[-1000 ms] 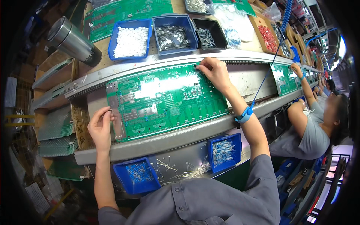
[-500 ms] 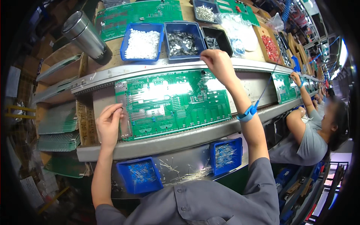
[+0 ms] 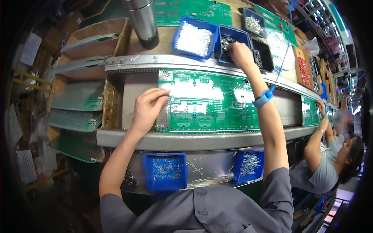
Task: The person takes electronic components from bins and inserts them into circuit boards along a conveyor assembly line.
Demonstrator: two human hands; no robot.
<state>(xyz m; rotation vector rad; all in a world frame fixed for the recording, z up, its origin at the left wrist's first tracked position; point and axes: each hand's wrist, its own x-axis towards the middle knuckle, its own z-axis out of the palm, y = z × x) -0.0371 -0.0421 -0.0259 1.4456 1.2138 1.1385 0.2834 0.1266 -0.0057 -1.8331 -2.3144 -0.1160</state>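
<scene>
A large green circuit board [image 3: 217, 105] lies in the conveyor track in front of me, with a few small parts standing on it. My left hand [image 3: 149, 106] is at the board's left edge, thumb and fingers pinched together; whatever is between them is too small to make out. Over a blue bin of dark and silvery small parts [image 3: 226, 39] reaches my right hand [image 3: 241, 54], its fingers curled closed and the fingertips down among the parts. What they grip is hidden. A blue wrist strap [image 3: 263, 98] with a cord circles my right wrist.
Beyond the rail [image 3: 178, 62] stand a blue bin of white parts [image 3: 194, 39], a black bin [image 3: 264, 54] and a steel tumbler [image 3: 143, 23]. Nearer me sit bins of blue components [image 3: 165, 167] and leaded components [image 3: 248, 165]. Boards fill a rack [image 3: 77, 95] at left; a co-worker [image 3: 322, 171] works at right.
My right hand has gone from the bin's near edge down into the dark parts. My left hand has moved up along the board's left edge. The whole view has turned and shifted.
</scene>
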